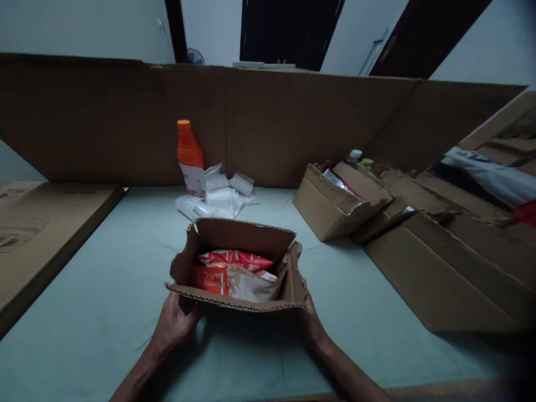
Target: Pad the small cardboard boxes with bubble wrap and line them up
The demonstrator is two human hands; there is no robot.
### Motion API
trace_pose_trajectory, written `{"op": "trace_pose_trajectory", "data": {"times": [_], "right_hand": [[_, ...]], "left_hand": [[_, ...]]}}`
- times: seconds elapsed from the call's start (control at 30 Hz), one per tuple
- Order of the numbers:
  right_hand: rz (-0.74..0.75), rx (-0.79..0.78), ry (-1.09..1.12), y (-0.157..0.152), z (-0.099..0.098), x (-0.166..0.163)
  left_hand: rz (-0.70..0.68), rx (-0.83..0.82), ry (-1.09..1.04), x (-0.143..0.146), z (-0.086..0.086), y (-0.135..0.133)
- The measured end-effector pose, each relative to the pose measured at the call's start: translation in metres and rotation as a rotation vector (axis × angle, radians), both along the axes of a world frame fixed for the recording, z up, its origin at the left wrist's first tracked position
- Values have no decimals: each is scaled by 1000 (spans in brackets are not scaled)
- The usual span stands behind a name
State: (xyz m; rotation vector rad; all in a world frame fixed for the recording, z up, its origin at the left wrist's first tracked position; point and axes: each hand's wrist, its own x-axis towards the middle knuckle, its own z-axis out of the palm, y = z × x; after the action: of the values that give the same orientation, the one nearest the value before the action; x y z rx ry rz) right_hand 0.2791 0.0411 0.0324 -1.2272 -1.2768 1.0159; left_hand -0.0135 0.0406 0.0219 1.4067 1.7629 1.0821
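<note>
Grip: 2 bare hands, left hand (pixel 178 324) and right hand (pixel 309 324), closed about the opposite ends of 1 open cardboard box (pixel 247 234). The left hand is at the lower near-left corner, the right hand at the near-right corner; the hands stand apart by the width of the box. Most fingertips are hidden by cardboard, so how far they curl underneath cannot be told.

Box: brown corrugated, torn edges, mouth tilted toward the wearer, between the 2 hands.

Contents, between the hands: 1 front packet (pixel 238 282), orange and whitish, food picture, small lines of print too blurred to read; 1 rear packet (pixel 234 258), red with pale marks, lettering indistinct.

Beyond the grip, to the left: 1 orange bottle (pixel 190 149), orange cap, upright; white label with reddish print, too small to read. Just beside it, bubble-wrapped pieces (pixel 221 200) in a loose heap, count uncertain.

Beyond the grip, farthest: 1 tall cardboard panel (pixel 268 123).

Right of the right hand: 1 smaller carton (pixel 320 206), silvery and red packaging inside; 1 larger carton (pixel 427 273), nearer the wearer.

Left of the left hand, well apart: 1 flat carton (pixel 62 240), dark curved-line graphic, faint print illegible.

Beneath all: pale green cloth (pixel 104 312).
</note>
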Motion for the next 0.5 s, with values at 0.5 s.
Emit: {"op": "trace_pose_trajectory", "data": {"times": [0.5], "right_hand": [[183, 98, -269, 129, 20, 3]], "left_hand": [[215, -46, 5, -17, -45, 0]]}}
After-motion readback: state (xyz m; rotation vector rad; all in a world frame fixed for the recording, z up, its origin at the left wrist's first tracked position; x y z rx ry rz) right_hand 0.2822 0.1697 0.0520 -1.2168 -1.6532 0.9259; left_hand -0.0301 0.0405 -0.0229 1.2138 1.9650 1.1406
